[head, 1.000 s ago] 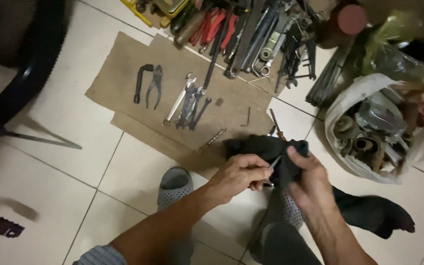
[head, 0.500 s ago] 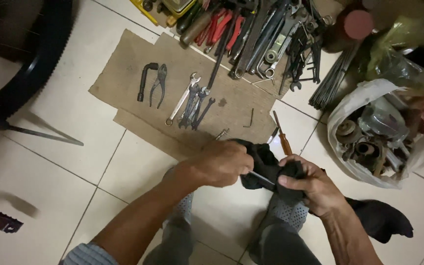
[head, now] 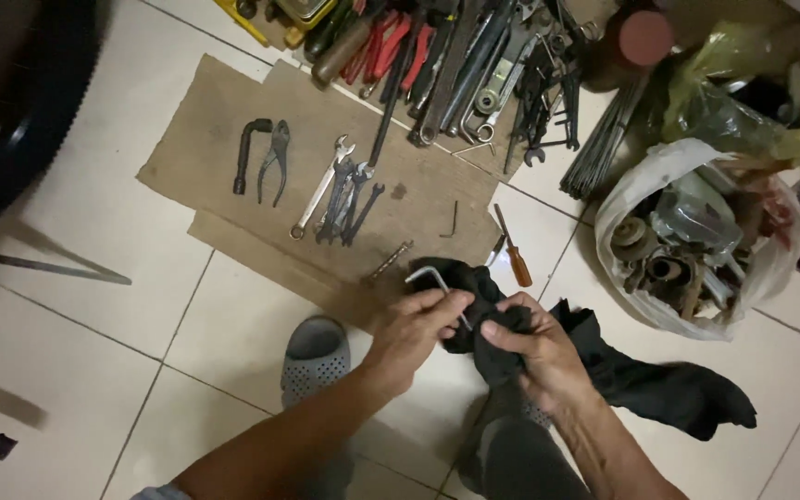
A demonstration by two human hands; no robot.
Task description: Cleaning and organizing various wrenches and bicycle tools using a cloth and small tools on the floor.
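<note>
From the head camera, looking down at the floor, the left hand (head: 416, 326) pinches a bent metal key (head: 435, 282), the L-shaped kind, with its fingers closed around the long part. The right hand (head: 531, 341) is closed tight on a bunched black rag (head: 622, 370), and the rag wraps the lower end of the key. The rest of the rag trails off to the right over the tiles. So the step in hand looks like wiping the key clean. The next move, I think, needs the left hand to slide or turn the key inside the rag while the right hand keeps squeezing, and not let the small key slip out. Now the counting. There are two hands, one key in them, and one rag. On the brown cardboard (head: 206, 130) lie one pair of pliers (head: 274, 159), one dark bent tool beside them, and a small bunch of wrenches (head: 340, 194), about four, though they overlap. One small dark bent key (head: 453, 220) lies alone. One screwdriver with an orange handle (head: 514, 257) lies on the tile. One grey sandal (head: 315, 359) sits under the arms. One white bag (head: 696, 241) holds too many metal parts to count.
</note>
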